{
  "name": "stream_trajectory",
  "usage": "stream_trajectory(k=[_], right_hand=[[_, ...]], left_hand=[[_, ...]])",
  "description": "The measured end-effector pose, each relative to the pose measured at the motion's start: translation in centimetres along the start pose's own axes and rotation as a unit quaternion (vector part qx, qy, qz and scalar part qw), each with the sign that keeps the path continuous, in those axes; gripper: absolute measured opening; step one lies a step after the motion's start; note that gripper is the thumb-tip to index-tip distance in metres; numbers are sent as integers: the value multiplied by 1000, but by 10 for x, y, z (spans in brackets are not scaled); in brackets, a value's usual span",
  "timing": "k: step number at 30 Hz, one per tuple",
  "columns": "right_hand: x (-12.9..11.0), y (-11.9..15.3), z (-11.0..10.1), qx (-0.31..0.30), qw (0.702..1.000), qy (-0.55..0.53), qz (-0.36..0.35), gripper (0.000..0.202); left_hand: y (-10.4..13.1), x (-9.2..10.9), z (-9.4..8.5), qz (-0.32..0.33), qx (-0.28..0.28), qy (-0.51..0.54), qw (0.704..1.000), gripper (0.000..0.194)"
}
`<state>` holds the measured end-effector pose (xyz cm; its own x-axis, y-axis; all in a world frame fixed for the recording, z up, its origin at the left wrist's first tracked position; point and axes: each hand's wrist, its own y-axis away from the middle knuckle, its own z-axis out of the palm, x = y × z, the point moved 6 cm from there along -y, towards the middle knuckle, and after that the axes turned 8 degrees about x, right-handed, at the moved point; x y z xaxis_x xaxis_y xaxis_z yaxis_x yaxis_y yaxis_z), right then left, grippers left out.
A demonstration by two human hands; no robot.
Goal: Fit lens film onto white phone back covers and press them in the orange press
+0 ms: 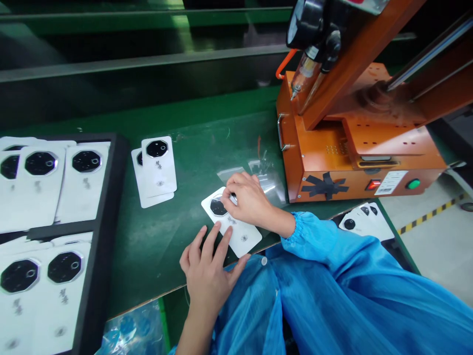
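Note:
A white phone back panel (244, 237) with a black octagonal camera area lies at a slant on the green table, near its front edge. My left hand (209, 271) is open, with spread fingers; some fingertips rest on the panel's lower left side and the thumb is by its bottom corner. My right hand (247, 197) is bent over the camera area, thumb and fingers pinched together. Whatever is between those fingertips is hidden. Two similar panels (165, 170) overlap on the table, up and to the left.
At left, a black divided tray (107, 197) holds several white panels. An orange press machine (295, 162) with a gauge stands at right. More panels (373, 224) lie fanned at the right front corner. Clear film (271, 180) lies behind my right hand. A plastic bag (135, 330) is below the table edge.

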<state>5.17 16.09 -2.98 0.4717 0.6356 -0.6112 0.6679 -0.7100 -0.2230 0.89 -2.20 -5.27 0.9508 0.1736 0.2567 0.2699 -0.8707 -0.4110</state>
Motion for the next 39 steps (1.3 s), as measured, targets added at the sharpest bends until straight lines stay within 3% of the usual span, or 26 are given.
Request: stream_trajectory(k=[13, 22, 28, 39], right_hand=[[1, 2, 2, 1, 1000, 6, -5, 15], [-14, 0, -11, -45, 993, -104, 12, 14], [-8, 2, 3, -46, 998, -44, -17, 17], [-3, 1, 2, -24, 999, -5, -23, 19]], left_hand=[[-2, 1, 0, 8, -9, -8, 1000, 61], [0, -2, 1, -13, -6, 8, 1000, 63], [-1, -2, 0, -7, -6, 5, 1000, 62], [-1, -2, 0, -5, -10, 3, 1000, 64]])
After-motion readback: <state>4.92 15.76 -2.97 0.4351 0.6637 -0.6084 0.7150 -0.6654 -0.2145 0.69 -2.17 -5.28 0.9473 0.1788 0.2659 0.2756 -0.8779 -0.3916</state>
